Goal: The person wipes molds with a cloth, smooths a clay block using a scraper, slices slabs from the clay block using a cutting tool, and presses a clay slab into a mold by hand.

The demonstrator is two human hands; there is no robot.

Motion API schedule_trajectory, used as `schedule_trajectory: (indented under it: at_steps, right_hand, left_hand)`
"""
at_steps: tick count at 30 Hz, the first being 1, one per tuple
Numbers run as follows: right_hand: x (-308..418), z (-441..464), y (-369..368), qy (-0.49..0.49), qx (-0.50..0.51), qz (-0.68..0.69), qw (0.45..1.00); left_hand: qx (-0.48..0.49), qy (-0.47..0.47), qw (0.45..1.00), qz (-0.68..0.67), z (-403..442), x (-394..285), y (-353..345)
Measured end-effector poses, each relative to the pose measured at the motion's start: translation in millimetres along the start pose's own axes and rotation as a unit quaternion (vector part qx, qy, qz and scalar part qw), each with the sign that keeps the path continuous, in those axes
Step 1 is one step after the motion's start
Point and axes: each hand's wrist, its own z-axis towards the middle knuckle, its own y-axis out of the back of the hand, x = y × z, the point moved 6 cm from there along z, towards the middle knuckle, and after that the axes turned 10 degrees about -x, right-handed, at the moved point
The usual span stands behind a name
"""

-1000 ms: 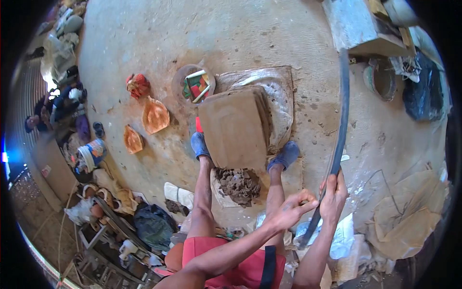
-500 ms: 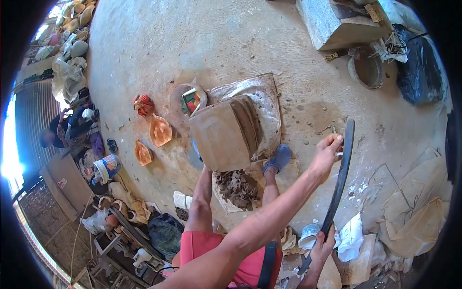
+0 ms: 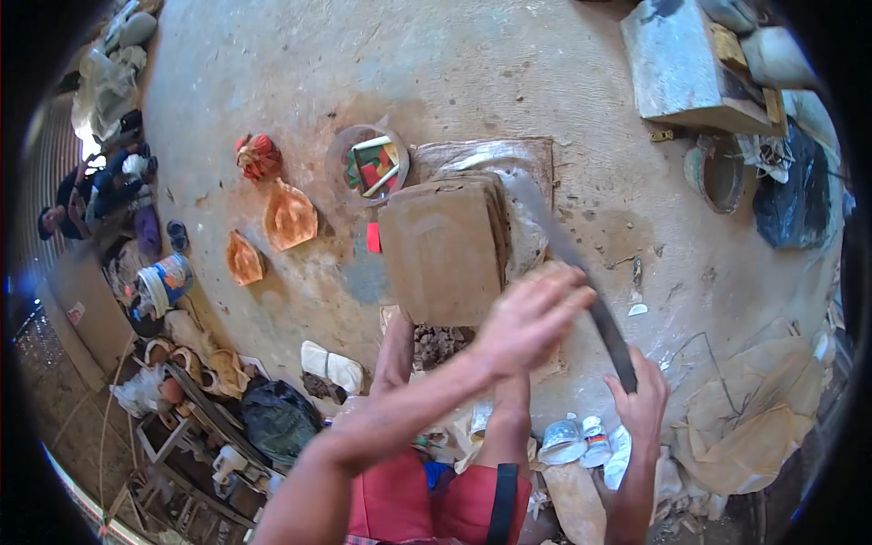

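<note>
A long, flat, dark strip [image 3: 607, 331], blurred at its far end, slants from the clay block towards my right side. My right hand [image 3: 643, 392] is closed around its near end. My left hand [image 3: 536, 318] reaches across in front of me, its bent fingers on the strip's middle; motion blurs it somewhat. Left of the strip stands a stack of brown clay slabs [image 3: 440, 254], flat-topped, on a pale stained cloth [image 3: 531, 163]. Crumbled clay [image 3: 438, 347] lies between my legs, partly hidden by my left forearm.
Behind the slabs stands a clear tub [image 3: 341, 186] with coloured pieces. To the left are two orange clay pieces [image 3: 291, 216] and a red bundle [image 3: 258, 156]. A pale block [image 3: 677, 68] and basin [image 3: 715, 173] stand back right. A person [image 3: 95, 195] sits far left.
The strip has swung leftwards, its far end now beside the slabs. My left hand has moved left and nearer to me; my right hand has moved up. The view has shifted.
</note>
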Motion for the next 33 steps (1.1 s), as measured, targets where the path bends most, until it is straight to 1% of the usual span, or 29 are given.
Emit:
schedule_trajectory:
  at_steps: [1,2,3,4,6,7,9,10,12,13,14,16,17,21,24,26,28,30,33]
  right_hand:
    - [14,25,-8,0.003,0.005,-0.01,1.0]
    - [39,47,-23,0.106,0.049,-0.015,0.993]
    - [64,65,-38,0.205,0.096,-0.019,0.974]
    - [78,85,-52,0.207,0.105,-0.028,0.972]
    - [119,115,-82,0.333,0.105,-0.04,0.936]
    - [137,130,-99,0.336,0.114,-0.048,0.934]
    - [165,160,-127,0.309,0.11,-0.043,0.944]
    - [171,171,-141,0.309,0.119,-0.052,0.942]
    - [174,192,-161,0.301,0.097,-0.06,0.947]
    - [169,203,-170,0.31,0.077,-0.081,0.944]
    - [167,214,-174,0.313,0.084,-0.09,0.942]
    - [161,235,-176,0.293,0.061,-0.119,0.947]
    - [157,245,-178,0.294,0.046,-0.13,0.946]
    - [149,263,-191,0.268,0.06,-0.14,0.951]
    - [148,270,-205,0.246,0.05,-0.181,0.951]
    - [150,274,-211,0.217,0.047,-0.172,0.96]
    - [152,274,-217,0.206,0.057,-0.174,0.961]
    - [156,275,-220,0.197,0.066,-0.177,0.962]
    - [166,276,-226,0.209,0.087,-0.159,0.961]
  left_hand:
    - [0.025,0.006,0.999,0.046,10,21,37]
    - [0.05,0.011,0.995,0.091,14,45,70]
    - [0.093,0.013,0.984,0.154,7,77,92]
    - [0.137,0.016,0.967,0.215,-6,109,111]
    - [0.205,0.071,0.962,0.163,-48,178,138]
    - [0.2,0.08,0.964,0.156,-63,197,151]
    - [0.145,0.121,0.967,0.174,-85,230,174]
    - [0.141,0.128,0.968,0.164,-91,243,181]
    - [0.083,0.18,0.953,0.23,-99,272,201]
    - [0.079,0.203,0.947,0.238,-106,286,206]
    - [0.074,0.211,0.947,0.229,-112,299,209]
    - [0.054,0.236,0.931,0.273,-122,323,216]
    - [0.038,0.252,0.929,0.268,-127,333,218]
    - [0.037,0.283,0.921,0.267,-134,355,219]
    - [0.043,0.309,0.91,0.272,-135,367,218]
    - [0.047,0.32,0.908,0.268,-141,376,216]
    - [0.056,0.346,0.894,0.278,-147,382,217]
    - [0.052,0.339,0.899,0.272,-151,385,222]
    - [0.036,0.331,0.903,0.272,-151,387,231]
